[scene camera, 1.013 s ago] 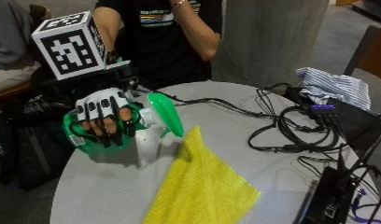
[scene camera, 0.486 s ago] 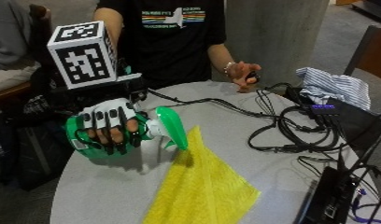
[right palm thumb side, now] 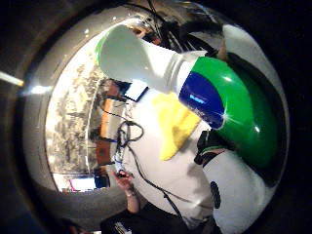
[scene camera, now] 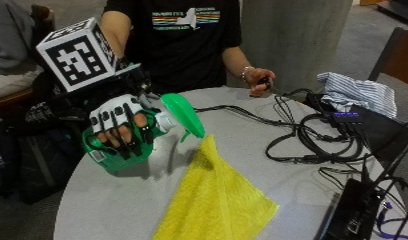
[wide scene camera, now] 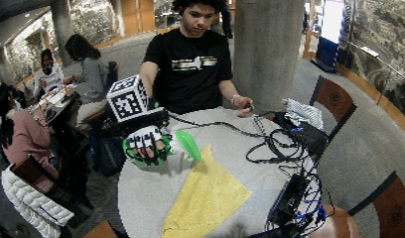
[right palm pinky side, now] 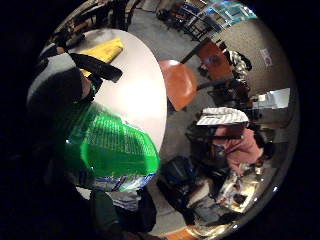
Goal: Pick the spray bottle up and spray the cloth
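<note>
The person sits at a round grey table (scene camera: 117,205) and holds a green spray bottle (scene camera: 134,137) in the gloved right hand (scene camera: 121,125). The fingers (scene camera: 127,142) are curled around the green body of the bottle, so the hand grips it. The bottle is lifted above the table near the table's edge and is tilted, so that its green spray head (scene camera: 184,114) points to the side and a little downward, toward the yellow cloth (scene camera: 217,200). The nozzle end is just above the near corner of the cloth; whether it touches the cloth cannot be told.

The yellow cloth lies flat on the table, in a long shape from the bottle toward the front edge of the table. In the thumb side palm view, the white neck (right palm thumb side: 146,61) and the green body of the bottle are close to the palm, and the cloth (right palm thumb side: 176,124) is seen beyond them on the table.

The bare left hand (scene camera: 259,80) rests at the far edge of the table and holds a small dark thing. Black cables (scene camera: 310,135) lie on the right part of the table, and a striped cloth (scene camera: 357,92) lies beside them.
</note>
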Available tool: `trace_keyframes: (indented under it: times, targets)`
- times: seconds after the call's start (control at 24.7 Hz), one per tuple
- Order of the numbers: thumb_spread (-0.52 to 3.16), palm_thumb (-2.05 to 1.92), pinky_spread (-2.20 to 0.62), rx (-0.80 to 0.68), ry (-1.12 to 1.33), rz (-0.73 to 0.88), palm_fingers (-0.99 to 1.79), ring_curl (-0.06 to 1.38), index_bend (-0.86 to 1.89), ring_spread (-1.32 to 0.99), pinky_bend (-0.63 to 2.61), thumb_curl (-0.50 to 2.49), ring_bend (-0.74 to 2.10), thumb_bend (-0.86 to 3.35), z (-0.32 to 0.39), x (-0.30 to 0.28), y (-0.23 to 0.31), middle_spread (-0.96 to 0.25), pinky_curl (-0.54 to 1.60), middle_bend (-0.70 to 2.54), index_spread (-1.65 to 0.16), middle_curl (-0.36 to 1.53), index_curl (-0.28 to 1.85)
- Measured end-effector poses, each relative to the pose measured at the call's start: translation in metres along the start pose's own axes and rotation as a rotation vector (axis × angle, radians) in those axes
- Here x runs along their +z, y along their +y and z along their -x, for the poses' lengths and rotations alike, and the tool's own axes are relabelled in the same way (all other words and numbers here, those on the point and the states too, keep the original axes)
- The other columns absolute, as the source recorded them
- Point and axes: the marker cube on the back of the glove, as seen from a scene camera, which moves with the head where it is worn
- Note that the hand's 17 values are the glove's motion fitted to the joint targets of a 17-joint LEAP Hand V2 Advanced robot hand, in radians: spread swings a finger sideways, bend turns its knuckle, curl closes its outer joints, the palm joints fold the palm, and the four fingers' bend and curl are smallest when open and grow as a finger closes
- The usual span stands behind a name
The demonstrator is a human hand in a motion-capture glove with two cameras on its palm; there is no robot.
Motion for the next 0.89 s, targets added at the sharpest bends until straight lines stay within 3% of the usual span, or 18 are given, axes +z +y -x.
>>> trace_keyframes:
  times: [0.45, 0.89]
  targets:
    - [0.65, 0.97, -0.04, -0.131, -0.781, -0.275, 1.07, 0.38, 0.08, -0.04, 0.49, 0.66, 0.51, -0.03, 0.024, -0.01, 0.047, -0.05, 0.37, 0.23, -0.25, 0.45, 0.21]
    - [0.66, 0.98, -0.03, -0.474, -1.004, -0.221, 1.06, 0.38, 0.09, -0.03, 0.49, 0.66, 0.5, -0.03, 0.141, 0.032, 0.11, -0.04, 0.37, 0.22, -0.25, 0.45, 0.21]
